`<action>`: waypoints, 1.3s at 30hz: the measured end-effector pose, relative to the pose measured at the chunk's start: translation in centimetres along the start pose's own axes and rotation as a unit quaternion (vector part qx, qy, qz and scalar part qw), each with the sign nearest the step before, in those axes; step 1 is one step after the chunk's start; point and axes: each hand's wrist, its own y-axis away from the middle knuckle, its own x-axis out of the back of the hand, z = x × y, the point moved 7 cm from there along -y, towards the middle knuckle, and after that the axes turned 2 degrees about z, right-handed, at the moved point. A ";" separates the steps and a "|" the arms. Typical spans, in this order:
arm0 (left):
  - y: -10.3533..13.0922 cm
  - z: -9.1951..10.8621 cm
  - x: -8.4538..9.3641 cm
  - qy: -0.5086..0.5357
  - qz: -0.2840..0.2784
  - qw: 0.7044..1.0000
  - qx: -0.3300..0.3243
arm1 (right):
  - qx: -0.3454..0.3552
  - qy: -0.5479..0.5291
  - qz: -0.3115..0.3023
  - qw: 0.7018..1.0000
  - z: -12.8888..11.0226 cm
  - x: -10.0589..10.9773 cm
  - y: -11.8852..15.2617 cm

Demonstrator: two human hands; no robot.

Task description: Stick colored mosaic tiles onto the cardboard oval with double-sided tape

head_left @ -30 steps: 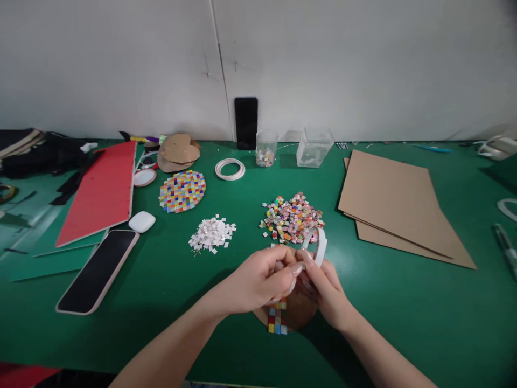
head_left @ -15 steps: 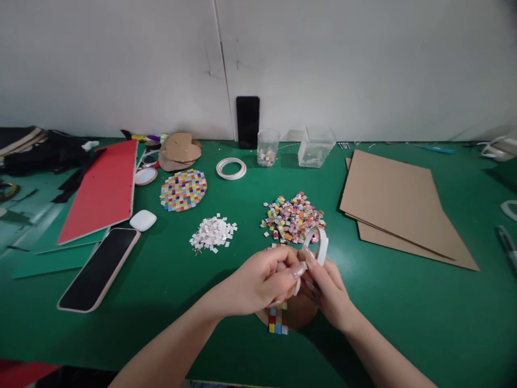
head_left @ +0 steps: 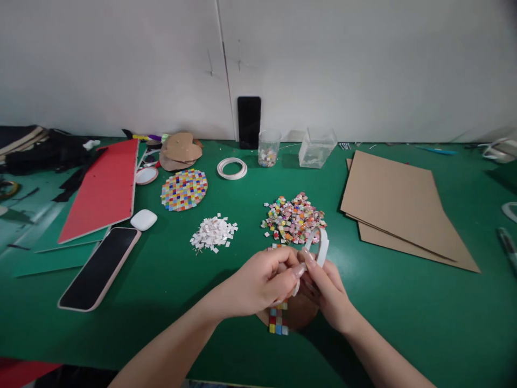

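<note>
A narrow white tape roll (head_left: 323, 247) stands on edge in my right hand (head_left: 329, 293), its thumb and fingers closed on it. My left hand (head_left: 262, 283) is pinched beside it, fingertips on the white strip that hangs from the roll. Both hands are close together above a round brown board (head_left: 301, 315), hiding much of it. A column of coloured tiles (head_left: 278, 321) lies on the board's left part. Just beyond my hands is a heap of multicoloured tiles (head_left: 294, 218). Small white squares (head_left: 212, 233) lie piled to the left.
A tiled disc (head_left: 184, 189), another tape roll (head_left: 231, 168), a cup (head_left: 269, 148) and a clear box (head_left: 317, 148) stand behind. Cardboard sheets (head_left: 393, 199) lie right; a pink-edged phone (head_left: 99, 269), white case (head_left: 144, 220) and red board (head_left: 103, 188) lie left.
The fingertips of both hands have shifted very slightly at the tape, and the view has moved a little. Both hands keep their hold.
</note>
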 end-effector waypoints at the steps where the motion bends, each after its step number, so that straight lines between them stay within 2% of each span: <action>1: 0.0 0.0 0.0 -0.001 0.002 1.000 -0.001 | 0.000 0.002 0.001 1.000 0.0 0.0 0.0; 10: 0.0 0.0 0.0 -0.004 0.022 1.000 -0.012 | -0.012 0.025 0.011 1.000 0.0 0.1 -0.1; 25: -0.1 0.0 0.0 0.014 0.012 1.000 -0.018 | -0.011 0.004 0.010 1.000 -0.2 -0.1 -0.1; 39: -0.4 -1.1 0.0 0.016 0.038 0.999 0.008 | 0.009 0.036 0.017 0.999 0.1 0.3 -0.2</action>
